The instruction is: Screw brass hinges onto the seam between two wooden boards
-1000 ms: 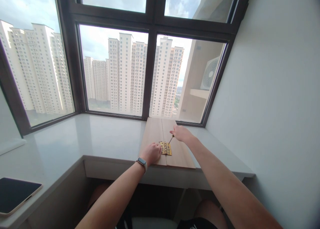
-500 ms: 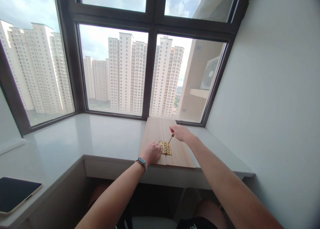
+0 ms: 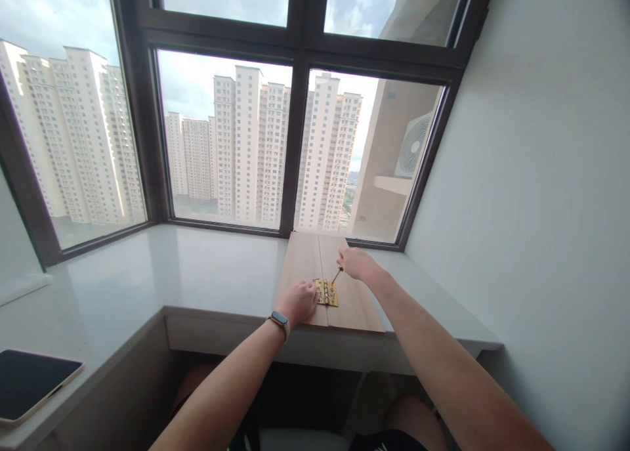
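Note:
A brass-coloured hinge (image 3: 327, 293) lies across the seam between two light wooden boards (image 3: 350, 306). My left hand (image 3: 298, 301), with a band on its wrist, rests on the left board, fingers curled at the hinge's left edge; what its fingertips hold, if anything, is hidden. My right hand (image 3: 355, 263) is closed on the handle of a small screwdriver (image 3: 337, 274), above the right board. The screwdriver slants down to the left, its tip at the upper part of the hinge's right leaf.
The boards lie on a white windowsill counter (image 3: 216, 267) before dark-framed windows. A dark-screened tablet (image 3: 34, 382) lies at the far left. A white wall rises on the right. My legs are below the counter's front edge.
My right hand's fingers have shifted slightly around the screwdriver handle. The left hand, hinge and boards stay in place.

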Motion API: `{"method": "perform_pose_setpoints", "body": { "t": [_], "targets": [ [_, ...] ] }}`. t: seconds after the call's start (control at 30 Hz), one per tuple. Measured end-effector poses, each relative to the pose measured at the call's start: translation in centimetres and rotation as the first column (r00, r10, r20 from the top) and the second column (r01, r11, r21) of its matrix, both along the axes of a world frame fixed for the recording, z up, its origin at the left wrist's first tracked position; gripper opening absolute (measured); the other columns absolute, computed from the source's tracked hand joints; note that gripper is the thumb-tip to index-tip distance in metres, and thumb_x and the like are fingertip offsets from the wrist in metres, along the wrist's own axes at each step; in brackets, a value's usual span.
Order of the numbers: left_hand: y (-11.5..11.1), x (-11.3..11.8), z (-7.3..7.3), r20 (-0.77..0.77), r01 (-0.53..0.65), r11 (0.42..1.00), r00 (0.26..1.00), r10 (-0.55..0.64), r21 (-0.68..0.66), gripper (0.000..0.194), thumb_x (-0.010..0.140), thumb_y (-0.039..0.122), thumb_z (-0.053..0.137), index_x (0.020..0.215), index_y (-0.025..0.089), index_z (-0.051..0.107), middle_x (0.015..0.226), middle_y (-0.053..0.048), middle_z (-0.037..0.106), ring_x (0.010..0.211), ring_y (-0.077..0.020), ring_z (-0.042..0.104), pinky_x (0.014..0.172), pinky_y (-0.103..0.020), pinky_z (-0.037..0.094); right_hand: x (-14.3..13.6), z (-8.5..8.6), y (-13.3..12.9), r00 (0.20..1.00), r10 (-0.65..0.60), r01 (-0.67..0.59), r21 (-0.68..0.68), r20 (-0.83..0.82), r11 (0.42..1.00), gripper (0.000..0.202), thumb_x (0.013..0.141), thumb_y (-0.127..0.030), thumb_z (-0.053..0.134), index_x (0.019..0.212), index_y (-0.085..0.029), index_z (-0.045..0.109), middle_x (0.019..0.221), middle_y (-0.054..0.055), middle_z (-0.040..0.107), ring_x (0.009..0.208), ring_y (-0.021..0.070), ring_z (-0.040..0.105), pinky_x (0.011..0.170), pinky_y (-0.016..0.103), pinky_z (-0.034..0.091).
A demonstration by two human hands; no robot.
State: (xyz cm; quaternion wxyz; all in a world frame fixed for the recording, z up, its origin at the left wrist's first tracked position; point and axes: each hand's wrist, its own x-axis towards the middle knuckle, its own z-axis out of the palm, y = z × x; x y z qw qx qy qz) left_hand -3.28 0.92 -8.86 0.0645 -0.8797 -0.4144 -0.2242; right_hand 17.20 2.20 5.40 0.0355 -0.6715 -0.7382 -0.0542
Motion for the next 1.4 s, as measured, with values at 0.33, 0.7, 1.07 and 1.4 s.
{"method": "perform_pose_setpoints", "body": {
  "t": [0.33,0.7,1.07,1.4],
  "targets": [
    [0.12,-0.06,-0.2,0.029,0.006,1.0,1.0,-0.005,-0.006,0.035,0.108,0.028,0.039,0.099,0.014,0.07,0.097,-0.015,0.071,0.094,-0.0246,0.067,0.083,-0.036,0.052,-0.02,0.17,-0.36,0.998,0.007,-0.006,0.009,-0.069,1.0,0.029,0.102,-0.042,0.057,0.12,-0.019,0.061,0.116,0.014,0.072,0.105,0.0241,0.068,0.08,0.029,0.044],
    [0.23,-0.05,-0.28,0.029,0.004,1.0,1.0,-0.004,0.007,0.034,0.108,0.029,0.04,0.098,0.015,0.07,0.098,-0.014,0.072,0.095,-0.0241,0.067,0.084,-0.035,0.052,0.07,-0.17,-0.09,1.0,-0.015,0.015,0.021,-0.016,1.0,0.026,0.104,-0.042,0.05,0.111,-0.021,0.063,0.112,0.014,0.073,0.099,0.0255,0.07,0.075,0.03,0.044],
    [0.26,-0.06,-0.28,0.006,0.001,1.0,1.0,-0.001,0.01,0.032,0.108,0.028,0.041,0.098,0.014,0.069,0.099,-0.013,0.072,0.096,-0.0241,0.067,0.085,-0.036,0.052,0.06,-0.26,0.04,0.996,-0.032,0.034,0.014,-0.083,0.999,0.033,0.101,-0.048,0.056,0.118,-0.02,0.061,0.116,0.015,0.072,0.105,0.0269,0.069,0.08,0.031,0.046],
    [0.41,-0.07,-0.48,0.018,0.003,1.0,1.0,-0.003,0.011,0.032,0.108,0.028,0.041,0.098,0.015,0.069,0.098,-0.013,0.072,0.095,-0.0234,0.066,0.083,-0.034,0.051,0.03,-0.48,0.2,0.999,-0.028,0.029,0.032,-0.043,0.999,0.027,0.106,-0.041,0.046,0.114,-0.022,0.063,0.111,0.015,0.072,0.1,0.0276,0.069,0.078,0.033,0.044]
  ]
}}
